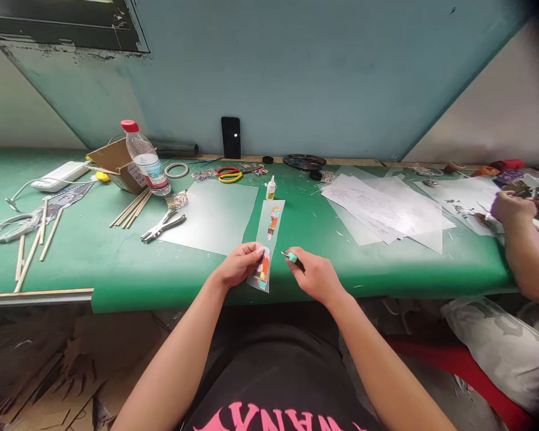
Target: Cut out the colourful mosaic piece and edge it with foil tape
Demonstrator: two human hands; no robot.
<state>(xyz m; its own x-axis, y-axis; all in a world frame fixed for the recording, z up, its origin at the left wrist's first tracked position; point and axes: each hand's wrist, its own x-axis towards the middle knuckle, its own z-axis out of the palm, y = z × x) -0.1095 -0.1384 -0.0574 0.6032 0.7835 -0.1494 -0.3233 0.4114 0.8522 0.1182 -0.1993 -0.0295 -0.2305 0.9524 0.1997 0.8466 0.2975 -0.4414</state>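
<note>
My left hand (242,263) pinches the side of a narrow translucent strip (266,239) near the table's front edge. Two groups of colourful printed figures show on the strip, one near the far end and one beside my thumb. My right hand (317,275) is closed around a craft knife (291,257) with a mint collar, dark handle and thin metal tip. Its tip points left toward the strip, a short gap away. Just beyond the strip stands a small white glue bottle (270,189).
Pliers (164,227) lie left on a translucent sheet (215,209). Behind are scissors (230,175), a water bottle (148,161), wooden sticks (130,209) and an upright phone (231,137). Papers (381,203) spread rightward, near a co-worker's hand (514,208).
</note>
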